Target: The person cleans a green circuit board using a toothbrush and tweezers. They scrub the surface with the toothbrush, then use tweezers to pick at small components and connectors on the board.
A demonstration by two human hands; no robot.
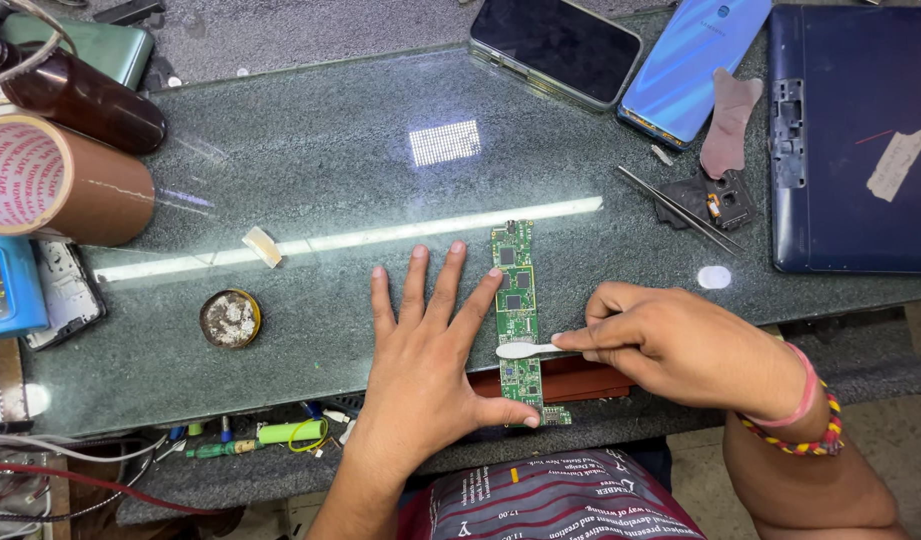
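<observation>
- Nearest me, a patterned fabric lap (560,500), below the green circuit board (517,320).
- Left hand (420,370) lies flat just left of the board, fingers spread and holding nothing, thumb pinning the board's lower end.
- Right hand (680,345), right of the board, pinches a white brush (525,349); its head touches the board's lower half.
- I judge this a cleaning pass on the board.
- Tweezers (680,210) lie up-right of the board; a small round tin (230,318) sits well left.
- Next stroke calls for light pressure with the board pinned.

Left hand (420,350) pins circuit board (516,290); right hand (670,345) apparently brushes.
</observation>
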